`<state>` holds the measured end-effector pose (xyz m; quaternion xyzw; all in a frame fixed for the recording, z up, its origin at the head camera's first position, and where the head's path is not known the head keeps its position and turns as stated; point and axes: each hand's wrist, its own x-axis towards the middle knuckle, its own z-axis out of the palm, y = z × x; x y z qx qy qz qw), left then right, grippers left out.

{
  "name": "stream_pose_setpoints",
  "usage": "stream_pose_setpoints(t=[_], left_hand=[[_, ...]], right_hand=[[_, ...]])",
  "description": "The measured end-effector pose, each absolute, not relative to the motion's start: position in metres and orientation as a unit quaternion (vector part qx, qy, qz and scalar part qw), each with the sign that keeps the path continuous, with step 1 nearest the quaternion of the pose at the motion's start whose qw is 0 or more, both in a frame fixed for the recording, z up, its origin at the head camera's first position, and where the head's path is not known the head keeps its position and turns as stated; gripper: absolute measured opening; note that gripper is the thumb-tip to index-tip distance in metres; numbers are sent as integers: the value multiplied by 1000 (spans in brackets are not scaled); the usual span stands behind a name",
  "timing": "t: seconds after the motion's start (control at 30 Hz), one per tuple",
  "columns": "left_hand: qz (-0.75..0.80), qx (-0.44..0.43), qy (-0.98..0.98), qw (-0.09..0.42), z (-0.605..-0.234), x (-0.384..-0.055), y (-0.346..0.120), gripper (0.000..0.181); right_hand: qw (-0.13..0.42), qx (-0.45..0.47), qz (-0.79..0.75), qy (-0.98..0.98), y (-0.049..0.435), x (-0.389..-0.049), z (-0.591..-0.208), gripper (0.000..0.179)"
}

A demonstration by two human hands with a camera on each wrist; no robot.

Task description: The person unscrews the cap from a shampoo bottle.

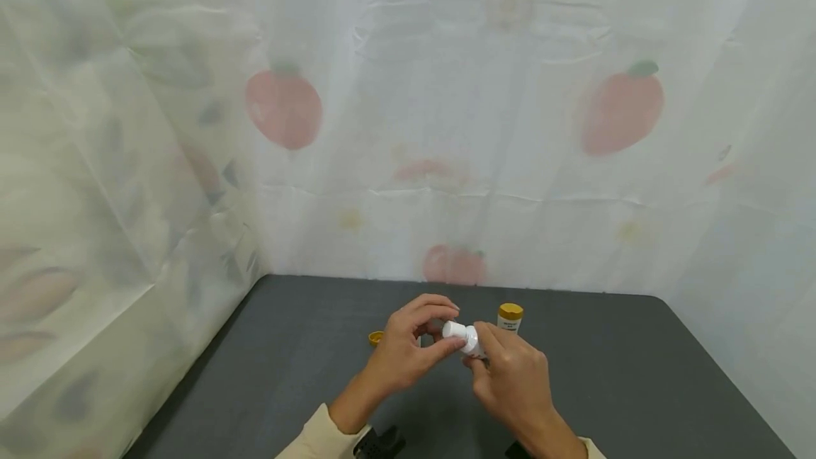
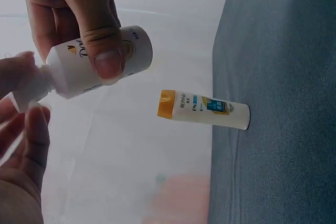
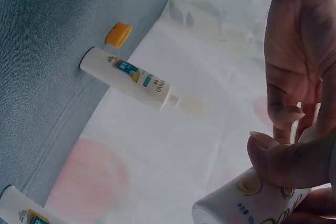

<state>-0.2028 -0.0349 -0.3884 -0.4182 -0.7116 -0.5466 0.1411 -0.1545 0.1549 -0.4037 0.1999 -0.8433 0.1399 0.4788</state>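
Between the two hands a small white lotion bottle (image 2: 73, 72) with black lettering lies tilted, held up over the table. My right hand (image 1: 513, 374) grips its body, the thumb laid along the label. At the other end, my left hand (image 1: 404, 346) pinches the white cap (image 1: 454, 329) between thumb and fingers. A narrow neck shows between cap and bottle shoulder in the left wrist view. Fingers hide part of the label and cap.
A white shampoo bottle (image 2: 210, 109) with a yellow cap stands upright behind the right hand. Another white bottle (image 3: 126, 80), uncapped with its narrow spout showing, stands beside a loose yellow cap (image 3: 119, 35) on the dark grey table (image 1: 306, 346). A printed curtain (image 1: 446, 126) hangs behind.
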Motion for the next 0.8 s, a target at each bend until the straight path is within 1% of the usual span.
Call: stream_pose_setpoints(t=[0.07, 0.17, 0.23, 0.33, 0.4, 0.6, 0.7, 0.8], left_hand=[[-539, -436, -703, 158, -390, -204, -34, 22], [-521, -451, -704, 170, -390, -205, -34, 22], [-506, -452, -716, 166, -389, -204, -35, 24], [-493, -447, -732, 146, -386, -202, -36, 30], [-481, -449, -739, 147, -386, -202, -37, 30], [-444, -469, -743, 177, -385, -205, -38, 23], [-431, -470, -750, 175, -383, -204, -38, 19], [-427, -465, -757, 168, -381, -202, -38, 21]], right_hand=[[479, 200, 142, -843, 155, -155, -405, 59], [478, 200, 144, -843, 156, -155, -406, 58], [477, 200, 143, -844, 157, -155, -406, 56], [474, 198, 143, -846, 157, -154, -406, 55], [473, 197, 144, -847, 157, -154, -407, 56], [472, 197, 147, -847, 158, -154, -407, 57], [474, 196, 147, -846, 159, -155, -407, 57], [474, 194, 146, -846, 159, -155, -407, 57]])
